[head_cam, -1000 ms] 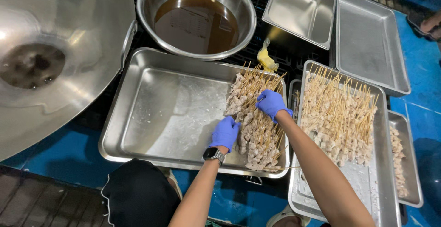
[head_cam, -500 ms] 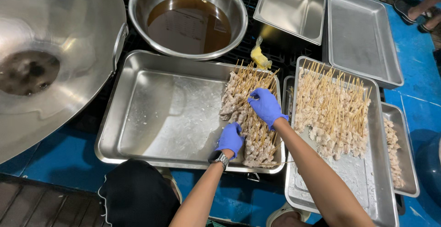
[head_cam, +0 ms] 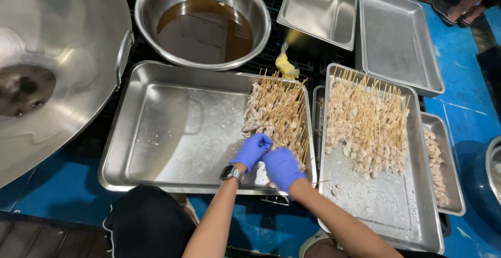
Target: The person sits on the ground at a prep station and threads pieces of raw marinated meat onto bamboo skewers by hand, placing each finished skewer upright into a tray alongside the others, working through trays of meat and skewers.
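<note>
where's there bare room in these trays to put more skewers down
The big tray is bare on its left, from its left wall to the skewer pile, where both gloved hands, left hand and right hand, crowd the near end. The right tray is bare only near the person, below its skewers. The two far trays hold nothing.

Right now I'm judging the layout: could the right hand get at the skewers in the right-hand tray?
Probably yes: the right hand is beside that tray, and its skewers lie uncovered with nothing between.
</note>
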Motion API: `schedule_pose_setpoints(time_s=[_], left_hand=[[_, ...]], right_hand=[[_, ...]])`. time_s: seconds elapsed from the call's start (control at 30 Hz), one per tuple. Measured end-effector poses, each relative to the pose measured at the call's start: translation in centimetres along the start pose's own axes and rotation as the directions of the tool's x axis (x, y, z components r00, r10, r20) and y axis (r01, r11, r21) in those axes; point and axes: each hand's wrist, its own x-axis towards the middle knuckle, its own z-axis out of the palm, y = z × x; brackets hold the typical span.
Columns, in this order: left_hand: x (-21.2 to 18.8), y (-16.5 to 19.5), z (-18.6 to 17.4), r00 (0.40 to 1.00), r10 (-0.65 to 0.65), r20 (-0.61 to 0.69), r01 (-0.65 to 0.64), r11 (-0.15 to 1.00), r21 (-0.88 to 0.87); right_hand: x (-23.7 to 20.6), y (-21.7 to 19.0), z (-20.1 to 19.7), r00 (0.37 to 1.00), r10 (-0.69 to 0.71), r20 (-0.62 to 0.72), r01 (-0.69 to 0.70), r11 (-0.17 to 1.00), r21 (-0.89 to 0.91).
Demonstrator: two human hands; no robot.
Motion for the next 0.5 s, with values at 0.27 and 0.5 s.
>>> schedule_pose_setpoints(time_s=[0.27, 0.5], left_hand=[[-0.6, 2.7, -3.2, 0.916, 0.071, -0.396, 0.02, 0.975, 0.222], [0.8, 1.5, -3.0, 0.925, 0.054, -0.376, 0.077, 0.942, 0.325]], right_hand=[[2.5, -2.1, 2.5, 0.999, 0.035, 0.012, -0.029, 0.935, -0.353], [3.2, -3.4, 1.0, 0.974, 0.217, -0.064, -0.223, 0.88, -0.418]])
